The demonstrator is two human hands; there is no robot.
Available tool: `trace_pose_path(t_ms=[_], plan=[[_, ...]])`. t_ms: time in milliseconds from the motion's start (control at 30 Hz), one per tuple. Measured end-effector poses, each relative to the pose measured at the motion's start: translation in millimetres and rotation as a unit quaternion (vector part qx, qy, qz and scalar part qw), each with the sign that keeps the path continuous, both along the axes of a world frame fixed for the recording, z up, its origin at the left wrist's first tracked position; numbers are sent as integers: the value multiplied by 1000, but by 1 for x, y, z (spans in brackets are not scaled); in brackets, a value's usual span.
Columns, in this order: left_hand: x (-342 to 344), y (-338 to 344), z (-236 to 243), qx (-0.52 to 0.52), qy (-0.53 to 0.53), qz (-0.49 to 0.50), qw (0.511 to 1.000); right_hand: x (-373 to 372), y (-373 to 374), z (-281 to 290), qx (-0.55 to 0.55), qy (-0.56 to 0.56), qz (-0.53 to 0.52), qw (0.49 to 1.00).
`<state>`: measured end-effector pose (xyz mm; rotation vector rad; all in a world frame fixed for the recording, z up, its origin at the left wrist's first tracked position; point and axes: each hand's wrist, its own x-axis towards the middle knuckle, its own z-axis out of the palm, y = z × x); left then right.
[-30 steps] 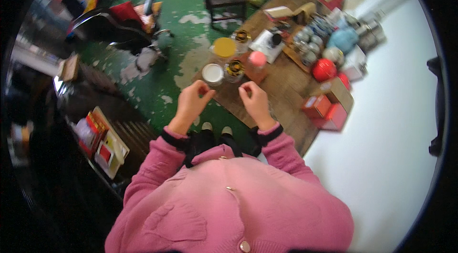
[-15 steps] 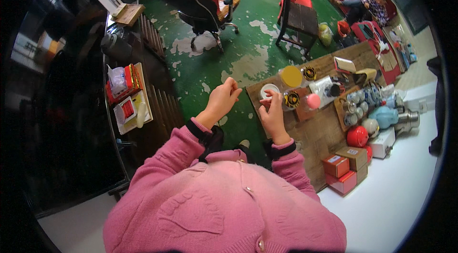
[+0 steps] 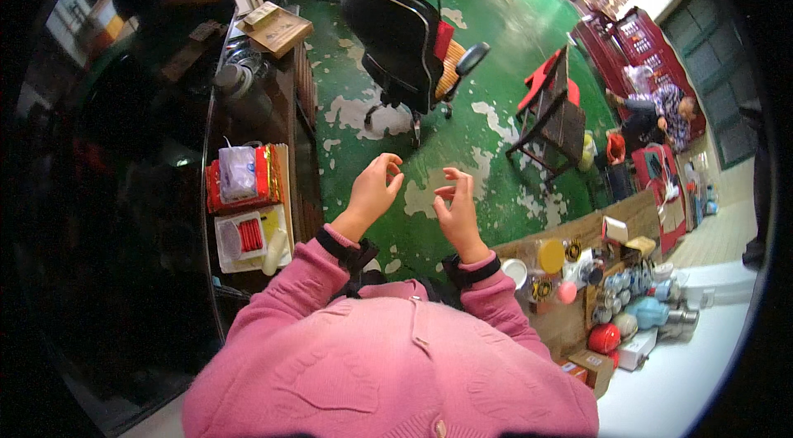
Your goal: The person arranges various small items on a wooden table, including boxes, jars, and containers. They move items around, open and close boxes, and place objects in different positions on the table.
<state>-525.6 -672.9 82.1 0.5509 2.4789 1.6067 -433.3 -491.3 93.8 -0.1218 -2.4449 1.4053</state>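
My left hand (image 3: pixel 372 195) hangs in the air over the green floor (image 3: pixel 421 190), its fingers loosely bent and a little apart from the thumb. Across a gap from it, my right hand (image 3: pixel 457 213) is raised with fingers curved and apart. Nothing shows in either hand, and neither touches anything. A dark band circles each wrist at the pink cuffs. Closest to the right wrist is a white round lid or bowl (image 3: pixel 514 274) on the wooden table (image 3: pixel 549 326). To the left, a tray (image 3: pixel 282 246) holding a packet of red sticks stands on the dark cabinet (image 3: pixel 289 120).
A black office chair (image 3: pixel 388 25) stands ahead, with a dark wooden chair (image 3: pixel 555 128) to its right. Jars, cups, a red round container (image 3: pixel 605 338) and boxes crowd the table. A grey flask (image 3: pixel 235 83) is on the cabinet. Another person (image 3: pixel 667 112) sits at the far right.
The view has turned right to left, so the table sits lower and farther right and the cabinet shows more fully. My right hand no longer overlaps the table; both hands stay empty.
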Motion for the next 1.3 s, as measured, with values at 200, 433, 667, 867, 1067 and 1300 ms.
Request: trace_pose_path(t_ms=[200,433,667,867,1067,1300], plan=[[-104,-51,-16,28,-52,67,996,-132,-43,-1,11,-26,66,997],[-245,-60,-39,24,-53,145,988,-300,-43,-25,15,-26,138,990],[-408,-60,-36,6,-40,252,967,-509,-35,-13,10,-17,234,972],[-514,-98,-42,17,-47,347,936,-678,-84,-4,16,-4,315,949],[-622,-151,-73,3,-37,399,916,-821,-162,-15,24,-2,363,932],[-721,-212,-90,33,-38,433,900,-968,-254,-6,75,35,378,922]])
